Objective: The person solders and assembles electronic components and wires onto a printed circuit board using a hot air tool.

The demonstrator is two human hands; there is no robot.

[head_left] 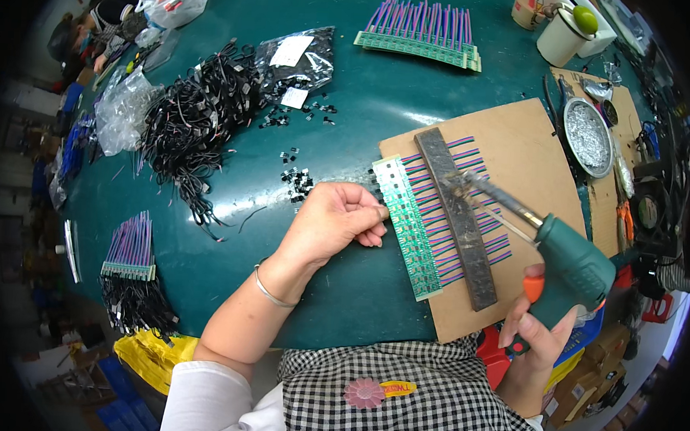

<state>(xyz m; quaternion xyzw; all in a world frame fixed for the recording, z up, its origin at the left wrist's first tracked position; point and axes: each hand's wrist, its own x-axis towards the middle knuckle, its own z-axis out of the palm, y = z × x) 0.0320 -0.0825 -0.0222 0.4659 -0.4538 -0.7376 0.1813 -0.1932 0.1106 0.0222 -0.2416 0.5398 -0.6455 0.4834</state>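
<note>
My right hand (544, 332) grips a green soldering gun (574, 260) with an orange trigger. Its metal tip points left, over a dark flat bar (456, 220). Under that bar run several rows of coloured wires (497, 247), joined to a green circuit board panel (408, 230) on a brown board (536, 162). My left hand (337, 221) is closed in a pinch at the panel's left edge; whatever lies between the fingertips is too small or hidden to make out. Small black components (298, 184) are scattered on the table just beyond that hand.
Another wired panel (418, 49) lies at the far side of the green table (349, 131). Black cables (203, 117) heap at left near a bag of parts (298, 59). A wired bundle (130, 260) sits near left. At right stands a metal bowl (587, 137).
</note>
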